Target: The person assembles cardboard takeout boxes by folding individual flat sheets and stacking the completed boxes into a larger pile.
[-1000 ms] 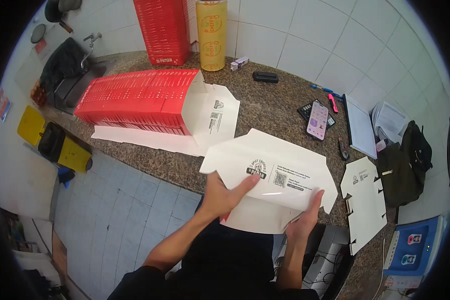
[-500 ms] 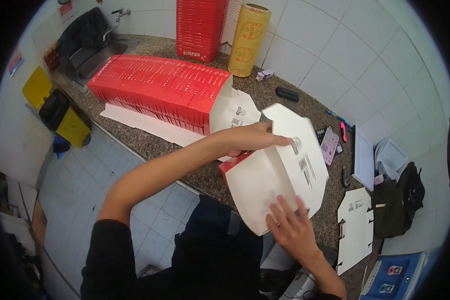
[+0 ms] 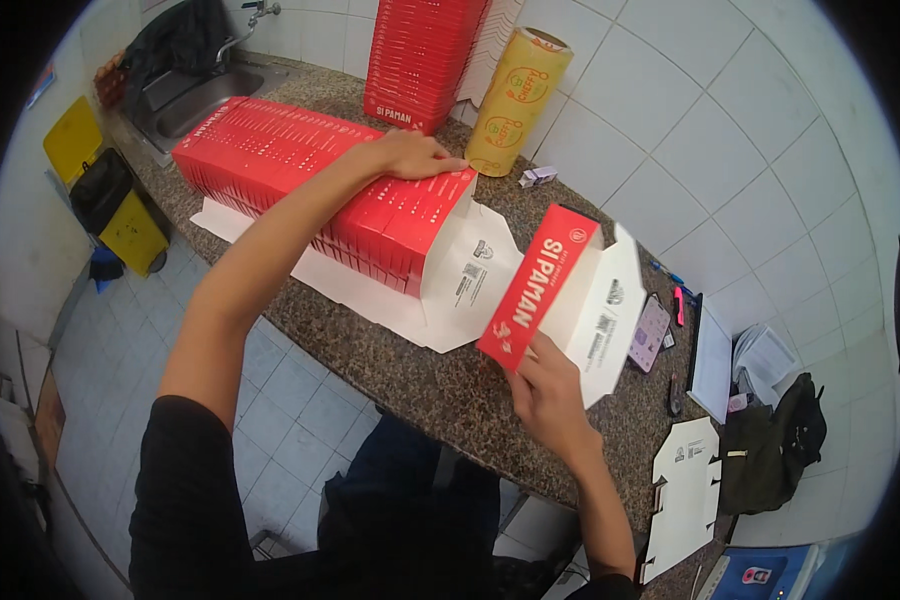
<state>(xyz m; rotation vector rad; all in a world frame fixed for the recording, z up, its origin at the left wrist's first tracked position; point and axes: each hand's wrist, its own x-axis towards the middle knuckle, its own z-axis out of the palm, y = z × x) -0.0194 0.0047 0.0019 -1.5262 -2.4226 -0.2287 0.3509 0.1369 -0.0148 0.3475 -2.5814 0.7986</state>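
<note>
My right hand (image 3: 555, 395) grips the near lower edge of a folded cardboard box (image 3: 535, 290). Its red printed side faces me, and a white flap spreads out on its right. To the left, a long row of nested red boxes (image 3: 290, 160) lies on its side along the counter, with a white flap (image 3: 475, 265) sticking out at the right end. My left hand (image 3: 417, 157) rests on top of this row near its right end, fingers stretched out and holding nothing.
Behind stand a tall stack of red boxes (image 3: 420, 60) and a yellow roll (image 3: 520, 100). A phone (image 3: 650, 335), a flat white box blank (image 3: 682, 490) and a dark bag (image 3: 780, 440) lie at the right. The sink (image 3: 200, 100) is far left; the granite counter's front edge (image 3: 370, 395) curves before me.
My left hand has let go of the single box and moved left onto the row. In my right hand, the box has turned so its red side shows.
</note>
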